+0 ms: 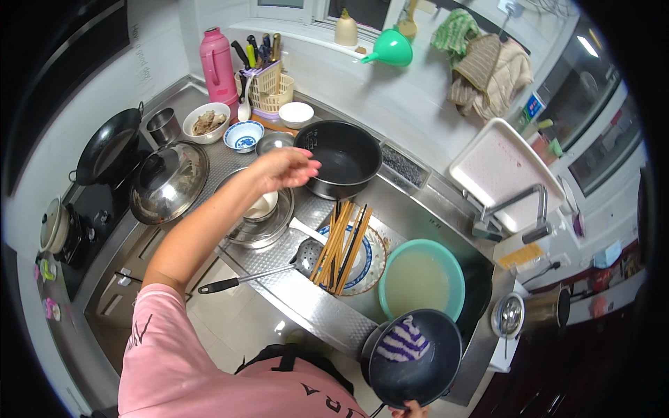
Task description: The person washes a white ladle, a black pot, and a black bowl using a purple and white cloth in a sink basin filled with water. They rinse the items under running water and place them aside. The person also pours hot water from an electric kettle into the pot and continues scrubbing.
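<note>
My left hand (290, 170) reaches over the counter, fingers loosely bent with nothing between them, in front of the near-left rim of a black inner pot (342, 157); whether it touches the rim is unclear. Partly visible at the bottom edge, my right hand (410, 410) grips the edge of a dark deep pan (444, 360). A purple-and-white striped cloth (402, 342) lies inside that tilted pan. Just beyond the pan, a green basin (384, 287) of cloudy water stands in the sink. Chopsticks (342, 245) lie across stacked plates (379, 261), beside a slotted ladle (311, 256).
Under my left forearm are a steel lid (285, 224) and white bowls (264, 206). A domed lid (180, 183), wok (107, 146), food bowl (193, 112) and pink thermos (217, 68) stand leftward. The faucet (541, 206) and white tray (502, 167) are right.
</note>
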Tool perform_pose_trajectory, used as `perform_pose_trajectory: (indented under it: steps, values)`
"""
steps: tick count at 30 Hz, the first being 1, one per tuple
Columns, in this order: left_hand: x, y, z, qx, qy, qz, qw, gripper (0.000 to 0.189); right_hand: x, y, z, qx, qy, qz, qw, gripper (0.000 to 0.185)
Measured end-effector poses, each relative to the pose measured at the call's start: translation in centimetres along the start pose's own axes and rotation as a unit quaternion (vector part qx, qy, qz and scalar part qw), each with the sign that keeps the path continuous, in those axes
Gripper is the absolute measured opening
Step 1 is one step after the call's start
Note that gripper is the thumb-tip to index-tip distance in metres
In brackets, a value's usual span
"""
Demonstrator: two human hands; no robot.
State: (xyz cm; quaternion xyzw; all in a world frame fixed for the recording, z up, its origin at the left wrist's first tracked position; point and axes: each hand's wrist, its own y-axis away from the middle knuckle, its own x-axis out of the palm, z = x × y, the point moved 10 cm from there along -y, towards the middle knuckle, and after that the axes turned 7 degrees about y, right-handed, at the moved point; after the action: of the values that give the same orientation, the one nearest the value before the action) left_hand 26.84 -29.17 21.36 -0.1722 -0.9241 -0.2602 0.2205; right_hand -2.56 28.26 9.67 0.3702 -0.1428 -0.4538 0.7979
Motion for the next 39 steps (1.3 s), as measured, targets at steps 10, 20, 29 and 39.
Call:
perform_pose_trajectory:
  steps: [10, 20, 29, 39]
  values:
    - [-14.7, -13.3, -7.1, 0.055, -0.035, -0.189, 0.98, 0.013, 0.4, 1.9, 1.8, 0.057, 0.071, -0.033, 0.995, 0.017]
    - [-22.1, -27.1, -9.5, 0.117, -0.095, -0.245, 0.958, 0.03, -2.5, 1.3, 1.9, 0.079, 0.171, -0.055, 0.981, 0.018]
    - [-19.5, -33.3, -6.8, 0.039, -0.071, -0.195, 0.978, 0.038, -6.0, 1.9, 2.7, -0.28, 0.468, 0.085, 0.834, 0.017]
    - [-12.6, -20.4, -16.3, 0.211, -0.218, -0.058, 0.951, 0.042, -2.7, 1.3, 3.5, -0.018, 0.304, 0.033, 0.952, 0.02]
